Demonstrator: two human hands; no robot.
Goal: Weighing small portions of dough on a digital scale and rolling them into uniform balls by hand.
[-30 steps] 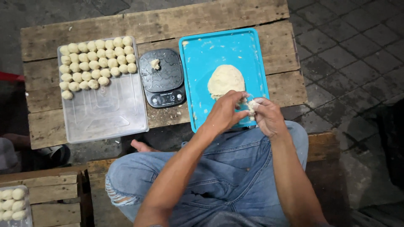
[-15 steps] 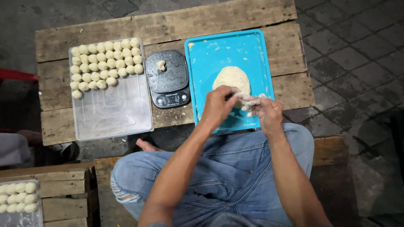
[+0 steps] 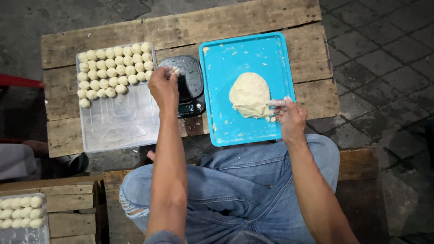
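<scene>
Pinching a dough piece (image 3: 172,70) over the scale (image 3: 187,86), left hand (image 3: 163,88) closes.

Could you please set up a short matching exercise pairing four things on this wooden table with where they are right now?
Things:
1. dough mound
2. dough balls
3. left hand
4. right hand

Places:
A. in rows in the clear tray
B. over the kitchen scale
C. on the blue tray
D. at the blue tray's right edge

Pairs: 1-C, 2-A, 3-B, 4-D

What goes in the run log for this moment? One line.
left hand: on dough piece over scale | right hand: at dough lump, blue tray
</scene>
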